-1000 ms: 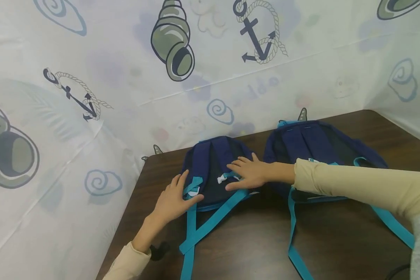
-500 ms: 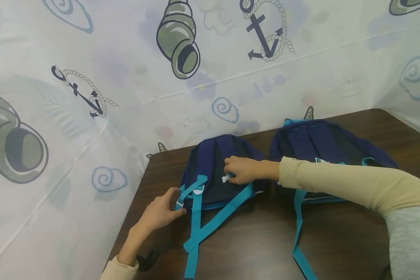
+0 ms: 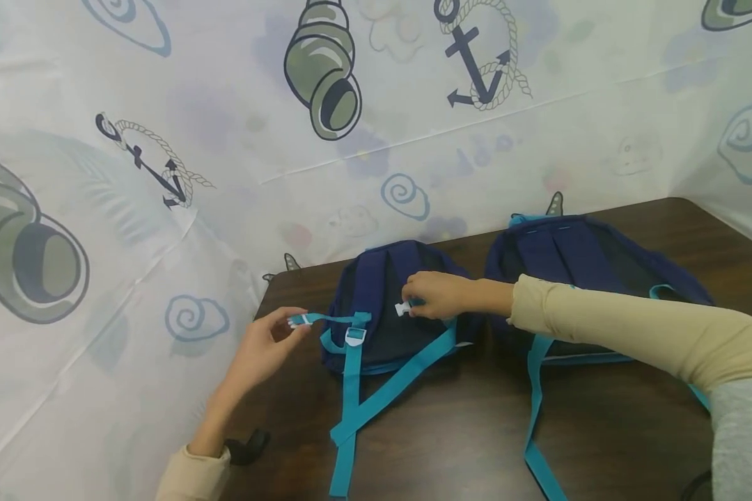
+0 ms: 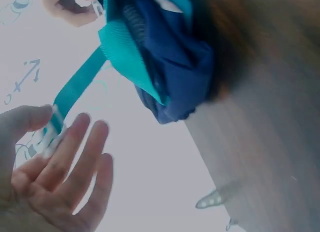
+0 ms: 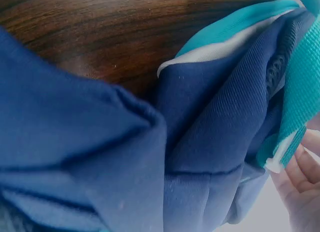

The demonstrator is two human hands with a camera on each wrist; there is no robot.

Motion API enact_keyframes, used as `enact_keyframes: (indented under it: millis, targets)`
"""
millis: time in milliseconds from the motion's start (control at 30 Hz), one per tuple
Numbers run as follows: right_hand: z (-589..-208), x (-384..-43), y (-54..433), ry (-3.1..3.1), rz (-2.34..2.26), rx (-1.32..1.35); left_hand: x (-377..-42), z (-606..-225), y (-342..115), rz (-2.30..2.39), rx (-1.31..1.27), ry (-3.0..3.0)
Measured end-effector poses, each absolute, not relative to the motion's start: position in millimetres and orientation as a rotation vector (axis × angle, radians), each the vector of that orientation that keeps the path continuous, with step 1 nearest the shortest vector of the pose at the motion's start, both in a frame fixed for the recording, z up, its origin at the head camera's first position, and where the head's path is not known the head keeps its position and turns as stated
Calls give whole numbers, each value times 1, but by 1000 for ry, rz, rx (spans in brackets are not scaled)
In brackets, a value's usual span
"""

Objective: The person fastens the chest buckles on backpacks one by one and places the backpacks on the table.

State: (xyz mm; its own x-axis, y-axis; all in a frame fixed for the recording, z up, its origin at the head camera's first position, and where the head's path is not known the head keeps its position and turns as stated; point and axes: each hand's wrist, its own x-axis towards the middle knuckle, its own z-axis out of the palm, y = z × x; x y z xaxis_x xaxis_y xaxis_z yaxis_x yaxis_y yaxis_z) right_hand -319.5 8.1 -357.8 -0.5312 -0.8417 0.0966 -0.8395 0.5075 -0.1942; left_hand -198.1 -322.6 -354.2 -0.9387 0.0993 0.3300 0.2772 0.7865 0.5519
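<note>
A small navy backpack [image 3: 391,261] with teal straps lies on the dark wooden table [image 3: 451,431], its shoulder straps facing up. My left hand [image 3: 269,344] pinches a white buckle piece [image 3: 299,321] on a short teal strap, pulled out to the bag's left. In the left wrist view, thumb and index finger grip this piece [image 4: 50,134] while the other fingers spread loosely. Over the bag's lower middle, my right hand [image 3: 441,293] pinches another white buckle piece [image 3: 403,308], partly hidden by the fingers. The two pieces are apart, with the bag's left shoulder strap between them.
A second navy backpack [image 3: 570,257] lies close on the right, partly under my right sleeve [image 3: 608,320]. Long teal straps [image 3: 396,391] trail toward the table's front. Patterned white cloth [image 3: 238,160] hangs behind and to the left.
Both hands came in open over the left backpack, then took hold of the white buckle pieces. My left hand has lifted its piece and drawn the strap up and leftward.
</note>
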Motion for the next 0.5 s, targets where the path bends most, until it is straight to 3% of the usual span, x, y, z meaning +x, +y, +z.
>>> enact_keyframes:
  millis: [333, 500]
  targets:
    - [-347, -319, 21, 2767, -498, -1535, -229, -326, -275, -1386, -440, -2400]
    - [-340, -323, 33, 2807, -551, -1478, -258, -330, -250, -1110, -612, -2504]
